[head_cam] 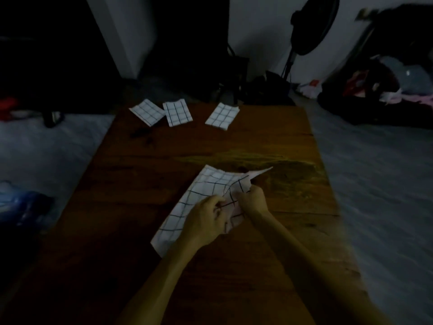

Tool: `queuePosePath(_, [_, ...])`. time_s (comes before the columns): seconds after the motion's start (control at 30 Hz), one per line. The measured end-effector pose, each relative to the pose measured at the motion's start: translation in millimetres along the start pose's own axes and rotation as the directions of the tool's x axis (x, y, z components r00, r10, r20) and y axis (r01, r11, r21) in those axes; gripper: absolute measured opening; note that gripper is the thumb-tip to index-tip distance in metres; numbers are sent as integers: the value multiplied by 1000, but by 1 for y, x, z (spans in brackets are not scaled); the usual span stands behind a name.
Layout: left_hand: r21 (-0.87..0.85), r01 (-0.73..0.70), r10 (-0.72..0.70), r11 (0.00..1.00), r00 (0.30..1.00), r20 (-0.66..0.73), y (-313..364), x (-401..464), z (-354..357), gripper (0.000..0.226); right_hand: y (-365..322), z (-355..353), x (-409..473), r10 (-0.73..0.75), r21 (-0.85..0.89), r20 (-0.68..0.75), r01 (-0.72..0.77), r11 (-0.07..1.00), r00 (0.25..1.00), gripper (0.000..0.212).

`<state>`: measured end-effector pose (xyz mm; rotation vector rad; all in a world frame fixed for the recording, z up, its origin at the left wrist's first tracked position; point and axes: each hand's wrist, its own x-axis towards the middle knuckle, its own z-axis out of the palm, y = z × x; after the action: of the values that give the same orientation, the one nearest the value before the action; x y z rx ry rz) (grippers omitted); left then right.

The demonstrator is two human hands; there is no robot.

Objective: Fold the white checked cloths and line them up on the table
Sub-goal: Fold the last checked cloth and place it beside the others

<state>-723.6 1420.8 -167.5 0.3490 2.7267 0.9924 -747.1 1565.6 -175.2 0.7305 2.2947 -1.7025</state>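
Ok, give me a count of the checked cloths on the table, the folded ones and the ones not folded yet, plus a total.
Folded checked cloths at the far end of the table: 3 (left, middle, right)
Checked cloth not yet folded: 1, the near cloth, gripped by the left hand and the right hand
Total: 4 cloths

Both forearms are bare from the lower frame edge to the wrist; no sleeve is visible. The left hand (206, 219) and right hand (254, 198) are ungloved. Low light obscures finer detail.
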Motion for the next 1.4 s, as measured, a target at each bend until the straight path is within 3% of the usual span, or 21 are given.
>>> queuePosePath(0.07, [35, -32, 34, 999, 998, -45, 16, 5, -26, 49, -19, -24, -5, -201, -231, 149, 232, 945, 968, 14])
queuePosePath(0.13, [188, -118, 131, 975, 990, -57, 38, 12, -50, 69, -41, -43, -14, -296, -410, 376, 444, 797, 878, 17])
queuePosePath(0.23, [513, -309, 337, 801, 941, 41, 77, 21, -71, 92, -68, -65, -37, -276, -472, 578, 590, 655, 768, 21])
queuePosePath(0.33, [669, -390, 374, 633, 910, 176, 107, 21, -76, 72, -80, -89, -61, -236, -487, 673, 660, 571, 701, 26])
queuePosePath(0.47, [741, -335, 369, 583, 921, 126, 115, 16, -71, 28, -77, -124, -78, -286, -622, 535, 600, 503, 795, 33])
queuePosePath(0.6, [780, -195, 313, 595, 950, -1, 113, 5, -83, 24, -83, -150, -90, -371, -790, 290, 440, 427, 882, 21])
queuePosePath(0.7, [751, -115, 338, 650, 929, -150, 117, -4, -99, 23, -92, -150, -97, -609, -795, 156, 465, 391, 778, 25])
queuePosePath(0.8, [728, -24, 398, 685, 849, -348, 116, -18, -117, 14, -98, -141, -98, -822, -751, 69, 572, 330, 565, 35])
queuePosePath(0.9, [717, 64, 411, 695, 782, -468, 109, -31, -134, 28, -103, -131, -102, -914, -722, 18, 638, 269, 405, 38])
queuePosePath(1.07, [666, 43, 452, 744, 703, -550, 91, -67, -142, 32, -91, -115, -131, -970, -715, -57, 669, 203, 234, 31])
queuePosePath(1.17, [657, -17, 490, 754, 681, -545, 76, -93, -139, 32, -71, -105, -152, -978, -732, -96, 653, 194, 183, 30])
queuePosePath(1.23, [648, -44, 501, 760, 674, -542, 64, -110, -135, 30, -54, -97, -169, -977, -751, -105, 629, 200, 186, 26])
queuePosePath(1.33, [620, -64, 453, 782, 741, -496, 39, -133, -122, 29, -22, -78, -190, -962, -753, -63, 620, 220, 266, 25])
queuePosePath(1.4, [602, -89, 420, 793, 795, -437, 22, -151, -111, 29, 3, -67, -202, -932, -747, -34, 610, 264, 362, 29])
